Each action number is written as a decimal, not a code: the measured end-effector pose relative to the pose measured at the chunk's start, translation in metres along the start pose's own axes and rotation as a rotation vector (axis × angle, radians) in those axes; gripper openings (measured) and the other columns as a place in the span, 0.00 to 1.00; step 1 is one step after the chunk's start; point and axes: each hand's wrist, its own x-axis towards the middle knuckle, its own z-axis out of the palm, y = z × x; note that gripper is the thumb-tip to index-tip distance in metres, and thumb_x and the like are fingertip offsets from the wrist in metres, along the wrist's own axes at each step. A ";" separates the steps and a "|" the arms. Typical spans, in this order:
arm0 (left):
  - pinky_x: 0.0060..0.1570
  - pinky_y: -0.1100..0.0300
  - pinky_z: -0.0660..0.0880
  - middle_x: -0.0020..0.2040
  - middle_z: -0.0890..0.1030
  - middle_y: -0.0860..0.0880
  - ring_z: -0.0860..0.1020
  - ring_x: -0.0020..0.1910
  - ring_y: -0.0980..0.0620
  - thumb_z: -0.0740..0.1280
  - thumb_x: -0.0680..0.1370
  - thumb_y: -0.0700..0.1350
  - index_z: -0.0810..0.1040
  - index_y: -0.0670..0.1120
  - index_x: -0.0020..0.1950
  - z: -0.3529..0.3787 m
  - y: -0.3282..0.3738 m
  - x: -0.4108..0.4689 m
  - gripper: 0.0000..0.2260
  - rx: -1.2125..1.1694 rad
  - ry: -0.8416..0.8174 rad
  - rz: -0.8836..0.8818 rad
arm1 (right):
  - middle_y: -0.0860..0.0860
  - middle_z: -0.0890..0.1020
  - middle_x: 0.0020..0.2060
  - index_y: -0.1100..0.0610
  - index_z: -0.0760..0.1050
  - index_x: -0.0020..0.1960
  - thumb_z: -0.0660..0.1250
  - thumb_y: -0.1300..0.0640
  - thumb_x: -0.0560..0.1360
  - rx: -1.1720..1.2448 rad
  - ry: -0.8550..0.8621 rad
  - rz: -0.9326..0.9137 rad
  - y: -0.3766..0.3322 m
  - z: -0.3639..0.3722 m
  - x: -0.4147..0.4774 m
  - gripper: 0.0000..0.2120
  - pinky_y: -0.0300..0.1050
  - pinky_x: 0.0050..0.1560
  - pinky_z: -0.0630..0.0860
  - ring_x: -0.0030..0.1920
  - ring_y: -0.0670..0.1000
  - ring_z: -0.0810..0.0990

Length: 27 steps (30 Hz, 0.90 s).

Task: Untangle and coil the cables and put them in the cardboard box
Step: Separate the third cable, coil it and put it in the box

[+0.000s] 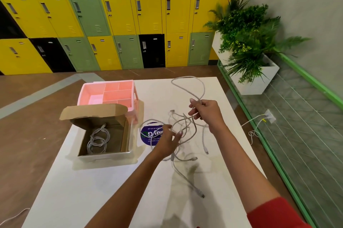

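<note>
A tangle of grey cables point(185, 127) hangs between my hands above the white table point(89, 187). My right hand point(206, 114) grips strands of it, with a large loop point(193, 86) rising beyond the fingers. My left hand point(167, 141) is lower, its fingers hooked through several strands. One plug end point(201, 194) trails toward me on the table, another point(206, 150) hangs at the right. The open cardboard box point(125, 134) sits at the table's left with a coiled grey cable point(98, 140) inside it.
A pink compartment organizer point(92, 90) stands behind the box, which sits on a clear plastic lid point(104, 161). A round blue sticker point(148, 134) lies under the tangle. Lockers line the back wall; a planter point(259, 81) and green railing point(278, 155) stand right.
</note>
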 end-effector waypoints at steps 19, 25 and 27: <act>0.74 0.47 0.48 0.77 0.53 0.42 0.45 0.78 0.46 0.65 0.79 0.47 0.81 0.47 0.44 -0.023 0.012 -0.010 0.08 0.283 -0.057 0.359 | 0.52 0.83 0.30 0.60 0.73 0.40 0.62 0.51 0.80 -0.001 0.075 0.271 0.018 -0.005 0.002 0.14 0.35 0.23 0.64 0.20 0.43 0.76; 0.47 0.62 0.71 0.45 0.82 0.46 0.78 0.42 0.62 0.59 0.82 0.42 0.74 0.40 0.43 -0.047 0.015 -0.002 0.11 0.089 0.013 0.245 | 0.52 0.82 0.32 0.61 0.73 0.51 0.58 0.55 0.81 -0.136 -0.104 0.399 0.042 -0.005 -0.007 0.10 0.32 0.23 0.63 0.20 0.42 0.76; 0.39 0.67 0.72 0.37 0.81 0.49 0.78 0.33 0.61 0.57 0.83 0.41 0.73 0.40 0.43 -0.054 0.022 -0.001 0.11 0.047 0.094 0.193 | 0.54 0.81 0.34 0.61 0.70 0.54 0.56 0.58 0.82 -0.142 -0.124 0.434 0.048 -0.003 -0.009 0.07 0.33 0.24 0.64 0.20 0.44 0.77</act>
